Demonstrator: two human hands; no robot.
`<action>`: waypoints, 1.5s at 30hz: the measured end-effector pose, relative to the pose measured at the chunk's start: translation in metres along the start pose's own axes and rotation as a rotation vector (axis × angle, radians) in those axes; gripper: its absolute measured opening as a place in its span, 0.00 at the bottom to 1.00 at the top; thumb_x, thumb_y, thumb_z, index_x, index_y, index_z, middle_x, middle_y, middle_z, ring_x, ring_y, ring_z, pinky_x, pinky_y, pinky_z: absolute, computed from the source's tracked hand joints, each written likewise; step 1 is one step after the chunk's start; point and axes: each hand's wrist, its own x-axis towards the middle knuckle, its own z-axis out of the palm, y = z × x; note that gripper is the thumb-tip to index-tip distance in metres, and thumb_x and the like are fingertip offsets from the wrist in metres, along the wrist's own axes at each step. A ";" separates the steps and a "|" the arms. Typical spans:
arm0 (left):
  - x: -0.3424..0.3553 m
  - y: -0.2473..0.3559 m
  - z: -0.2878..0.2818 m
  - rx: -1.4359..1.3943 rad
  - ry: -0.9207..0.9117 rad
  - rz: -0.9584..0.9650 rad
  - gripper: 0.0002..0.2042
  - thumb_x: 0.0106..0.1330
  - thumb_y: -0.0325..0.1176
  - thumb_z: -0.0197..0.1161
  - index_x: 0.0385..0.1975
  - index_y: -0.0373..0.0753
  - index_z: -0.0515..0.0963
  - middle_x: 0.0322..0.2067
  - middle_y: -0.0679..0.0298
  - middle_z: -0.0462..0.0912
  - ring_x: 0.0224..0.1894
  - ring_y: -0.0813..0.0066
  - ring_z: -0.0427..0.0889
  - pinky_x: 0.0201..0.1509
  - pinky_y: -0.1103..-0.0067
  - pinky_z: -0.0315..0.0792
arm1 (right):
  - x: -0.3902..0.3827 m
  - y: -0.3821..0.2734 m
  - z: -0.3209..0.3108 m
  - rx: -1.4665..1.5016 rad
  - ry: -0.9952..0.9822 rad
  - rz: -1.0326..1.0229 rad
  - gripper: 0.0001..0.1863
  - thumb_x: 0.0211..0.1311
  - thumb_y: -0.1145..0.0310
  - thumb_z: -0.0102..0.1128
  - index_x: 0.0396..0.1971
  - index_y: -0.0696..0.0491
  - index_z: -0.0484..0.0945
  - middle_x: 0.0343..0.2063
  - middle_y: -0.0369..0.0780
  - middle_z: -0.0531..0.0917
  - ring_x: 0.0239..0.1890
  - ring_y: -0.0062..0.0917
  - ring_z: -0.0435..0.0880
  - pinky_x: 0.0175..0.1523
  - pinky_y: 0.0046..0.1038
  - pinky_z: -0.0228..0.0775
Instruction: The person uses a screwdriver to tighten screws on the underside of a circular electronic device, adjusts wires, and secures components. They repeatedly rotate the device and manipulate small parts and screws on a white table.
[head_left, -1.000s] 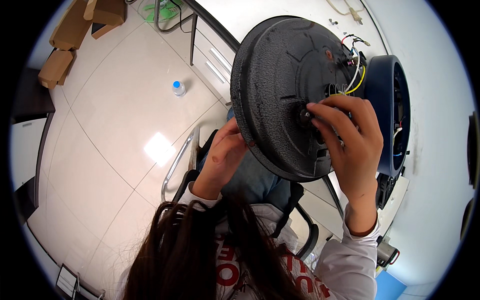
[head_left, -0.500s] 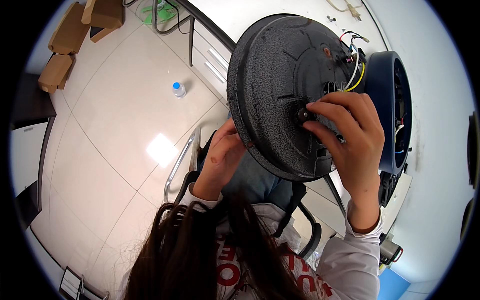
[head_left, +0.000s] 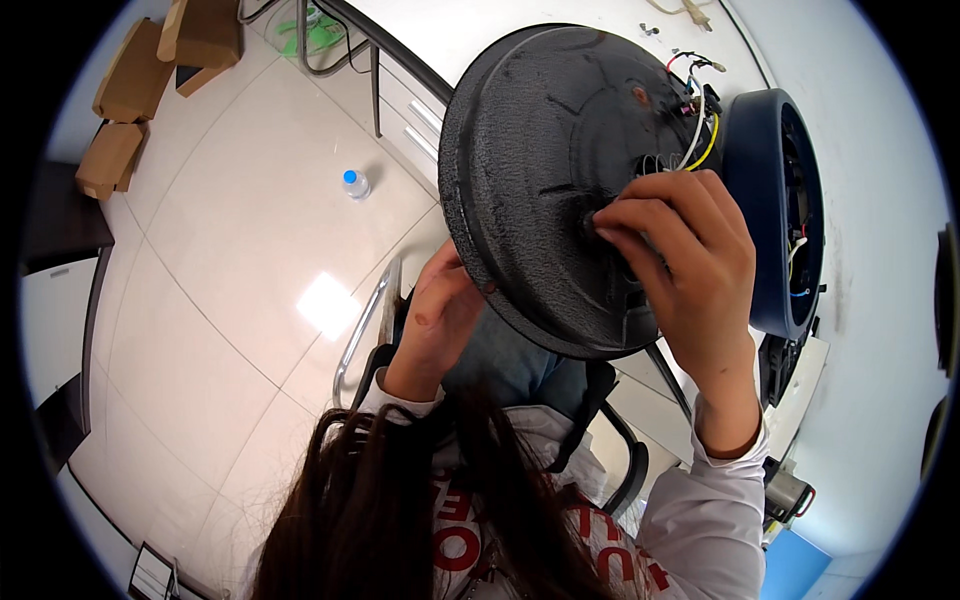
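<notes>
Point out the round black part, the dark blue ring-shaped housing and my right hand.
Round black part [head_left: 535,175]: head view, on its broad textured face.
Dark blue ring-shaped housing [head_left: 756,150]: head view, on its outer wall.
Right hand [head_left: 692,252]: head view, on the back of the hand.

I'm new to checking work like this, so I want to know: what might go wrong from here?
The tilted black disc might shift if the left hand at its lower-left rim eases off.
The small dark part at the fingertips of the right hand could slip away; how firmly it sits is hidden.
The exposed yellow wire runs close to the right hand and might snag.
</notes>
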 end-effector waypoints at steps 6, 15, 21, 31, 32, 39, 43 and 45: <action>0.000 -0.001 0.001 0.016 0.032 -0.008 0.17 0.57 0.26 0.43 0.45 0.34 0.72 0.39 0.66 0.74 0.39 0.78 0.67 0.48 0.80 0.59 | -0.002 0.002 0.002 -0.031 0.014 -0.010 0.09 0.41 0.73 0.66 0.26 0.51 0.77 0.29 0.33 0.76 0.33 0.27 0.76 0.34 0.28 0.65; 0.001 -0.001 0.000 0.018 0.039 0.008 0.16 0.58 0.27 0.44 0.44 0.34 0.72 0.37 0.67 0.74 0.37 0.79 0.67 0.46 0.81 0.60 | -0.003 0.000 -0.002 -0.004 0.013 0.029 0.10 0.39 0.76 0.67 0.27 0.52 0.79 0.29 0.35 0.77 0.32 0.28 0.76 0.34 0.26 0.66; 0.000 -0.001 0.001 0.017 0.059 -0.002 0.16 0.57 0.27 0.44 0.45 0.34 0.72 0.38 0.67 0.75 0.38 0.79 0.67 0.45 0.81 0.60 | 0.004 -0.001 -0.010 -0.042 -0.051 -0.036 0.09 0.39 0.75 0.66 0.24 0.53 0.79 0.28 0.35 0.77 0.31 0.28 0.76 0.35 0.27 0.65; 0.000 -0.001 0.000 -0.018 0.028 0.017 0.15 0.59 0.26 0.46 0.45 0.33 0.72 0.37 0.67 0.75 0.37 0.80 0.68 0.46 0.82 0.60 | 0.008 0.001 -0.008 -0.077 -0.091 -0.072 0.10 0.40 0.74 0.66 0.26 0.53 0.76 0.30 0.35 0.75 0.33 0.30 0.75 0.36 0.29 0.66; 0.000 -0.001 0.000 -0.020 0.025 0.020 0.15 0.59 0.26 0.46 0.45 0.33 0.72 0.37 0.67 0.76 0.37 0.80 0.68 0.46 0.82 0.60 | 0.008 0.002 -0.009 -0.073 -0.097 -0.082 0.10 0.41 0.75 0.65 0.26 0.53 0.76 0.30 0.35 0.75 0.33 0.30 0.75 0.36 0.29 0.66; 0.001 -0.003 0.001 -0.014 0.042 0.010 0.15 0.59 0.26 0.45 0.45 0.33 0.72 0.38 0.67 0.76 0.38 0.80 0.68 0.46 0.82 0.60 | 0.023 0.005 -0.019 -0.139 -0.260 -0.186 0.09 0.41 0.74 0.65 0.24 0.53 0.74 0.27 0.35 0.73 0.32 0.27 0.74 0.36 0.27 0.65; 0.000 -0.001 0.000 -0.015 0.063 0.002 0.15 0.59 0.26 0.45 0.45 0.33 0.72 0.37 0.66 0.75 0.38 0.80 0.68 0.46 0.82 0.60 | 0.043 0.004 -0.028 -0.226 -0.454 -0.311 0.09 0.40 0.73 0.64 0.23 0.53 0.73 0.26 0.34 0.73 0.31 0.26 0.74 0.37 0.26 0.64; 0.001 -0.002 -0.002 -0.021 0.062 -0.004 0.15 0.59 0.26 0.45 0.45 0.33 0.72 0.38 0.66 0.76 0.38 0.79 0.68 0.46 0.82 0.60 | 0.047 0.009 -0.028 -0.197 -0.469 -0.347 0.09 0.39 0.73 0.65 0.23 0.53 0.74 0.26 0.34 0.73 0.31 0.25 0.74 0.38 0.25 0.65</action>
